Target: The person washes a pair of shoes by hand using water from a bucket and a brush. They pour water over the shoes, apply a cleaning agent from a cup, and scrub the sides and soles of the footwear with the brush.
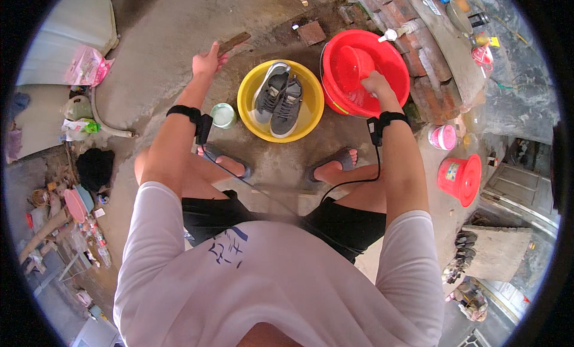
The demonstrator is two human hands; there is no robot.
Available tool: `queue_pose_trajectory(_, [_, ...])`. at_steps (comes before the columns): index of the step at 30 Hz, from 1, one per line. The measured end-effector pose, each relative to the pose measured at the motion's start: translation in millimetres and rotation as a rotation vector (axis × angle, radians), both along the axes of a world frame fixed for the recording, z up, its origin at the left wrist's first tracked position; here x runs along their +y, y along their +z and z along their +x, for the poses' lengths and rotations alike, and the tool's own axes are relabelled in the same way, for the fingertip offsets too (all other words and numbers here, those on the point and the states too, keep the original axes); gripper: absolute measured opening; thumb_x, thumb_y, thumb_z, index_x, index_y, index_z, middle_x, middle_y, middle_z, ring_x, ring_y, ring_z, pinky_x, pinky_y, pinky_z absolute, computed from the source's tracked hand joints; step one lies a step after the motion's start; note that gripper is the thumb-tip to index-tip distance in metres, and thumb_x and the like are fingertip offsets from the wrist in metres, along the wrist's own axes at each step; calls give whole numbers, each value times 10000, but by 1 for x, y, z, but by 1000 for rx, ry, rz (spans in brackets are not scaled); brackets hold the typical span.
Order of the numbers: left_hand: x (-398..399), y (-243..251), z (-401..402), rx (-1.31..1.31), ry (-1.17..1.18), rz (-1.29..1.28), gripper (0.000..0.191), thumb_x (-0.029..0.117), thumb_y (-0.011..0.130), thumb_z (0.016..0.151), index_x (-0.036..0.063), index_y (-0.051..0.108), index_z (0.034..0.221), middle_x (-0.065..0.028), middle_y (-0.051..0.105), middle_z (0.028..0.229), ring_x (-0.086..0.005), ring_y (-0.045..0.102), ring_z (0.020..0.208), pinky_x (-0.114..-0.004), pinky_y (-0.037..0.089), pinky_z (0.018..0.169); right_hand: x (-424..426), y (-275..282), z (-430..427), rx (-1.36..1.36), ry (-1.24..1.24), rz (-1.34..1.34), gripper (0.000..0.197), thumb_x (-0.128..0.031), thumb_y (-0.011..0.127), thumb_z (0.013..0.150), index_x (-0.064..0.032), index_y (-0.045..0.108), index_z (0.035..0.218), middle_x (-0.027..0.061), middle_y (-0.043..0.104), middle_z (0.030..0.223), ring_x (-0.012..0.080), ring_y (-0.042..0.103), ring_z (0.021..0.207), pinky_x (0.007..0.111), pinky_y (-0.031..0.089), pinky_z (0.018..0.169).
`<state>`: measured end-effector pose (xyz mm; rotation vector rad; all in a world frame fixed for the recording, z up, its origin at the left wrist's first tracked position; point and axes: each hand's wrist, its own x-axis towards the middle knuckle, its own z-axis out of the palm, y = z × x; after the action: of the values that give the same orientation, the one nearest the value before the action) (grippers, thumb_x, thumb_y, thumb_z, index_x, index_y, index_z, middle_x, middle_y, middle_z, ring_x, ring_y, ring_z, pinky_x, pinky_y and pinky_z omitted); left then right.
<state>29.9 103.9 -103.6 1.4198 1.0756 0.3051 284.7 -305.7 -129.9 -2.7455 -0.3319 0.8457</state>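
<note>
My left hand grips a narrow brown wooden piece, held out to the left above the concrete floor; whether it has bristles is hidden. My right hand is closed on the handle of a red plastic dipper, which is inside a large red bucket with water in it. Between my arms a yellow basin stands on the floor. Two grey lace-up sneakers with white soles, one on the left and one on the right, lie side by side in its shallow water.
A small green cup with whitish contents stands left of the basin. A white tap juts from a low brick wall over the bucket's edge. To the right are a lidded red bucket and a small pink tub. A hose lies left.
</note>
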Motion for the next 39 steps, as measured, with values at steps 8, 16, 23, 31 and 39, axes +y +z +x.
queue_pose_trajectory(8, [-6,53,-21,-193,-28,-278,429,416,612,921,-11,615,965,-94,705,877,-98,618,664,-222,465,570,-14,-29,4,32,-65,193,434,-255,636,736,59,647,1035,272,669,862,318,693,762,406,519,672])
queue_pose_trajectory(16, [-15,69,-29,-28,-201,28,504,461,595,919,-29,664,1015,-88,709,847,-96,635,682,-224,491,619,-31,-31,8,-10,-206,245,477,-312,664,776,68,613,1059,255,666,934,313,677,838,409,522,679])
queue_pose_trajectory(23, [-15,96,-21,203,-444,639,462,467,596,899,25,725,943,-109,703,726,-168,687,699,-293,523,699,-25,-52,-14,-415,4,-37,399,-275,680,793,65,614,990,213,671,868,292,666,748,395,513,618])
queue_pose_trajectory(31, [4,80,-21,42,-396,761,418,435,604,884,43,705,986,-179,689,826,-358,672,815,-370,522,746,-19,23,-28,223,-441,509,210,-227,662,858,-36,605,925,58,616,742,150,559,530,272,399,419])
queue_pose_trajectory(39, [-3,94,-16,-189,-468,945,263,218,663,840,-5,655,979,-226,660,866,-409,633,841,-434,525,737,-5,119,-50,225,-539,797,307,-247,686,868,-40,570,1061,52,605,875,118,597,711,234,455,490])
